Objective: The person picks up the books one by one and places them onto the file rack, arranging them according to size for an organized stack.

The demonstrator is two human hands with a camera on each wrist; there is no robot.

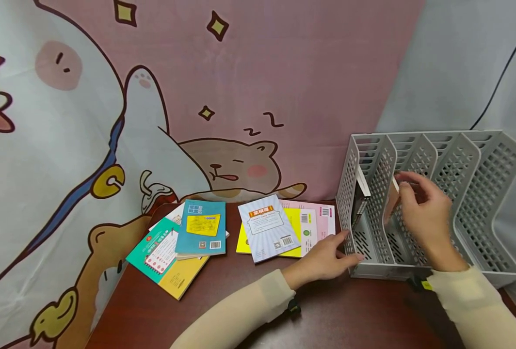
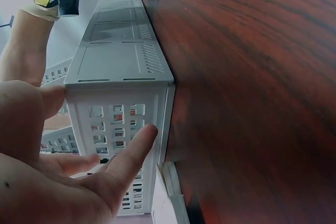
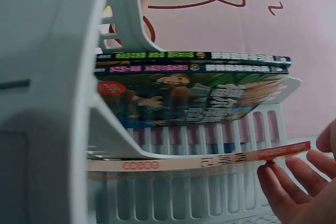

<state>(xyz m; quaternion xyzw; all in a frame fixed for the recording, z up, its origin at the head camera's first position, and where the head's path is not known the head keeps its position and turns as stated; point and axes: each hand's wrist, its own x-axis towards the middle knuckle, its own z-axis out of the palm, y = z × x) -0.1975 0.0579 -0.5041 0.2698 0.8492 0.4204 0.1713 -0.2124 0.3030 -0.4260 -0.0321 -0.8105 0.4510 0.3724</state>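
Second slot from left, grey rack [image 1: 393, 273]: slim book [image 3: 173, 164], roughly upright, spine pale peach, red and dark lettering, one end red; right hand [image 1: 426, 218] pinching it. Left hand [image 1: 321, 259], fingers extended, touching rack's near-left corner.

We note a reddish-brown, wood-grained table [image 1: 153, 310] before a pink backdrop [image 1: 319, 87]. The backdrop's print shows a brown cartoon animal [image 1: 236, 167], eyes closed, and a yellow bell [image 1: 102, 186]. At right we record a pale sheet [image 1: 450, 63], a dark cable [image 1: 502, 75] slanting across it.
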